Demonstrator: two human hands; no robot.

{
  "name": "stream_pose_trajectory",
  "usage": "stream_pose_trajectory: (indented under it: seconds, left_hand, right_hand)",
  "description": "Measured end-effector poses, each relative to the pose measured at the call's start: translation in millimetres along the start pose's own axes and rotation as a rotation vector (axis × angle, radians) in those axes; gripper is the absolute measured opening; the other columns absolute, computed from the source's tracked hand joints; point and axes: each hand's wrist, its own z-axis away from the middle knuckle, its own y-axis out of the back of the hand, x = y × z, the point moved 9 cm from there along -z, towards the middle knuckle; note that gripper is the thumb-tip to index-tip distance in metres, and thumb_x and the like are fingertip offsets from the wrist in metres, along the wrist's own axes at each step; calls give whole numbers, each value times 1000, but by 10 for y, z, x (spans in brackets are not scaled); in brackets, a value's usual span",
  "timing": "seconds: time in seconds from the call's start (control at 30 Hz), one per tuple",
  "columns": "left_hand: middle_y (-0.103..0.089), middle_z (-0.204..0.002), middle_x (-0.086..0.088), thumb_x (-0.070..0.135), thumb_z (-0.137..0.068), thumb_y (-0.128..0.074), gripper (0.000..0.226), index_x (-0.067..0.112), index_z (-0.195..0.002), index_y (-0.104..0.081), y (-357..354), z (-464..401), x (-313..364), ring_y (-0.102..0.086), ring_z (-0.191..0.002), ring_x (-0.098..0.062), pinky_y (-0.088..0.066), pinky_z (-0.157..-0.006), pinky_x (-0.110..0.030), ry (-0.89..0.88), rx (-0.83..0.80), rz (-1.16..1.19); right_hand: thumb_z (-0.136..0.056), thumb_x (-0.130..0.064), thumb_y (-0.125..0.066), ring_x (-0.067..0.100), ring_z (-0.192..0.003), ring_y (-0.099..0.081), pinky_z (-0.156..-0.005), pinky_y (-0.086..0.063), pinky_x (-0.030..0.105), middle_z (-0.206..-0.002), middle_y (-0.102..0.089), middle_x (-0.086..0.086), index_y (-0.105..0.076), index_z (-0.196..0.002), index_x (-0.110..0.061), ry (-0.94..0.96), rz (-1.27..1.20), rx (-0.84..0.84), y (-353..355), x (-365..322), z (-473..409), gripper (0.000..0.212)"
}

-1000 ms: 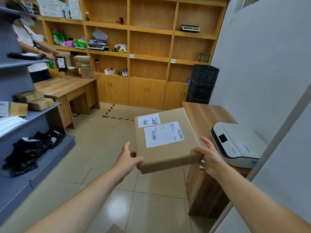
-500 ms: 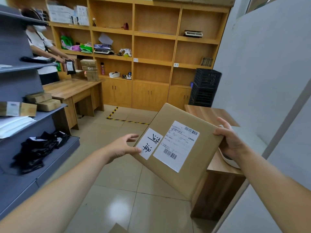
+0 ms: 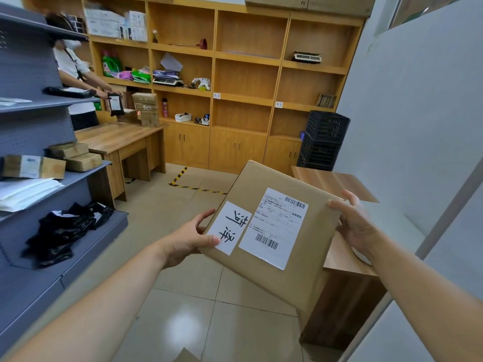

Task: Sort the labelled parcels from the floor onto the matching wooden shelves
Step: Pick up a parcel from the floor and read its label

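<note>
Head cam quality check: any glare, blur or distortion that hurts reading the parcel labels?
Head view: wide-angle lens bends the grey shelf and the wall edge at the frame sides; a soft ceiling-light glare sits on the floor tile; the parcel between left hand and right hand is sharp, its handwritten label legible, the shipping label fine print too small to read.

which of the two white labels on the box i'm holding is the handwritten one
The smaller label by your left hand; it carries two large handwritten characters, whereas the bigger label beside it has printed text and barcodes.
</note>
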Motion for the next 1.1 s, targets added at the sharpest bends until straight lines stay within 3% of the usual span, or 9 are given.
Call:
stream_pose_trajectory:
  seconds: [0.13,0.3,0.4,0.47,0.57,0.7,0.87,1.0,1.1]
  left_hand:
    - [-59,-118,-21,23,-54,-89,101,35,-137,-32,233,-23,-35,-62,-102,-38,-53,-87,-45,-32,121,44]
    - [-61,-114,-20,20,-54,-85,86,37,-124,-39,456,-95,-134,-65,-95,-34,-51,-89,-48,-62,234,167]
    - [-62,-110,-18,16,-62,-83,76,36,-123,-41,529,-198,-194,-64,-84,-26,-53,-77,-37,-87,283,211]
    - [-65,-106,-13,17,-64,-81,74,34,-124,-41,534,-282,-222,-65,-83,-23,-52,-75,-36,-99,298,241]
    - [-67,-103,-6,18,-60,-84,76,33,-122,-42,477,-431,-230,-66,-84,-21,-49,-85,-44,-115,291,258]
    - [-58,-113,5,20,-61,-82,77,29,-125,-41,375,-672,-123,-63,-96,-15,-52,-74,-33,-177,289,224]
    - [-55,-127,4,35,-62,-76,78,24,-132,-44,323,-1110,-32,-48,-120,-12,-44,-98,-35,-251,342,78]
    - [-57,-126,6,25,-74,-75,70,30,-134,-40,302,-1590,44,-50,-117,-11,-43,-91,-27,-306,421,-3]
    - [-47,-132,6,18,-76,-74,80,33,-141,-29,320,-2014,105,-47,-116,-3,-42,-91,-25,-335,497,-116]
  right_hand:
    - [-71,-27,-78,28,-128,-41,-107,-35,54,-149,-30,6,-13,-145,-38,26,126,85,-153,234,77,99]
    - [-62,-37,-82,22,-134,-34,-105,-39,51,-155,-17,-4,-10,-143,-46,68,358,31,-591,638,319,109]
    - [-63,-39,-83,17,-134,-28,-105,-36,45,-153,-12,-11,-5,-142,-48,158,447,32,-780,789,430,111]
    - [-62,-41,-82,8,-128,-25,-105,-31,41,-150,-13,-15,-3,-141,-50,217,497,40,-859,820,458,111]
    - [-61,-40,-81,-2,-122,-23,-102,-25,29,-141,-19,-19,-3,-137,-57,246,526,43,-911,839,415,111]
    - [-66,-33,-81,2,-126,-21,-105,-20,29,-146,-19,-10,-6,-143,-46,269,601,106,-802,835,182,109]
    - [-68,-31,-80,5,-128,-23,-104,-21,29,-145,-25,-1,-14,-143,-45,304,629,152,-604,858,-279,102]
    - [-67,-29,-81,12,-133,-24,-104,-22,30,-143,-24,0,-17,-141,-49,304,598,141,-455,930,-869,101]
    - [-67,-26,-81,12,-132,-26,-106,-25,30,-140,-27,0,-19,-142,-46,322,582,132,-341,932,-1398,100]
